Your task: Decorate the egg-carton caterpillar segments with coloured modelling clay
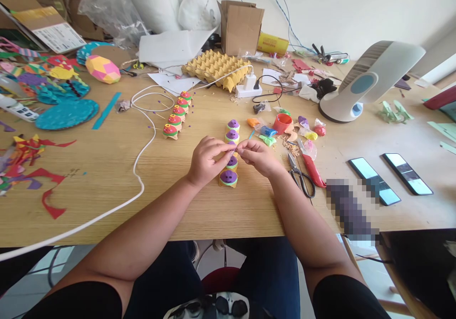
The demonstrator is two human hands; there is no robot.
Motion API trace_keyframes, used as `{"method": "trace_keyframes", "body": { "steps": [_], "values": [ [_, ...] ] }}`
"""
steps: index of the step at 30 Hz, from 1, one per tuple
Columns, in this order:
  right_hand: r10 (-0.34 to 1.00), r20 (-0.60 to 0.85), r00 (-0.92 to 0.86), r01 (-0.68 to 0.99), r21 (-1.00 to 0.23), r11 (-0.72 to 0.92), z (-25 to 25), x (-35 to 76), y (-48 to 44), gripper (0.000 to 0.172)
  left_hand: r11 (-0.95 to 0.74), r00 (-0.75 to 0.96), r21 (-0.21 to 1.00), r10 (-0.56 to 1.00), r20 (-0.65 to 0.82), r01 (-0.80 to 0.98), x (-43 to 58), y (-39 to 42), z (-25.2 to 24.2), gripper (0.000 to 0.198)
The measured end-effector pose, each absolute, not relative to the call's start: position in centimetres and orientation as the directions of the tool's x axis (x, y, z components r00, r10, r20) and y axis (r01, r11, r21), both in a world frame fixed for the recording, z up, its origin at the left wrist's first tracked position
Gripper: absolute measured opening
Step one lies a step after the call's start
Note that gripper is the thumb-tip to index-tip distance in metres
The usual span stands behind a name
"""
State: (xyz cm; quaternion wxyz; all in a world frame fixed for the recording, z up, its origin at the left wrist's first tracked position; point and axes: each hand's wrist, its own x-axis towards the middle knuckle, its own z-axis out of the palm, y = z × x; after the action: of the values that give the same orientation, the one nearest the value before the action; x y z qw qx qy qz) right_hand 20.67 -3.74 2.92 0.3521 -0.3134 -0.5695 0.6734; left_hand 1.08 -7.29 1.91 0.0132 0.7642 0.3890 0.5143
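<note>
My left hand point(213, 160) and my right hand point(259, 156) meet fingertip to fingertip above the middle of a row of purple clay figures point(228, 177). Both hands are pinched closed on a tiny dark purple bit between them, too small to make out well. The figures have purple domed tops with small dark dots, a pale green band and an egg-carton base; my fingers partly cover the middle ones. To the left stands a second egg-carton row point(170, 130) with red and green clay and yellow rings on top.
Scissors point(302, 176) and a red-handled knife point(313, 169) lie right of my right hand. Behind them are bagged clay pieces point(268, 131) and a red tub point(282, 123). A white cable point(142, 186) crosses the left side. Two phones point(375, 181) and a white fan point(359, 86) stand farther right.
</note>
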Motion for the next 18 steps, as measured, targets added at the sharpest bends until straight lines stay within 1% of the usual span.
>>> {"method": "trace_keyframes", "body": {
  "steps": [5,10,18],
  "values": [
    [0.833,-0.025,-0.553,-0.111,-0.988,-0.103,3.03,20.63,-3.78,0.031,-0.692,0.176,0.371,0.583,0.793,0.62,0.95,-7.24,1.76,0.009],
    [0.84,-0.008,-0.543,-0.097,-0.993,-0.072,3.26,20.44,-3.91,0.033,-0.66,0.176,0.362,0.602,0.779,0.658,0.91,-7.21,1.67,0.009],
    [0.838,0.009,-0.545,-0.075,-0.996,-0.038,3.16,20.36,-3.92,0.032,-0.666,0.161,0.371,0.595,0.788,0.647,0.84,-7.23,1.63,0.007]
  ]
}}
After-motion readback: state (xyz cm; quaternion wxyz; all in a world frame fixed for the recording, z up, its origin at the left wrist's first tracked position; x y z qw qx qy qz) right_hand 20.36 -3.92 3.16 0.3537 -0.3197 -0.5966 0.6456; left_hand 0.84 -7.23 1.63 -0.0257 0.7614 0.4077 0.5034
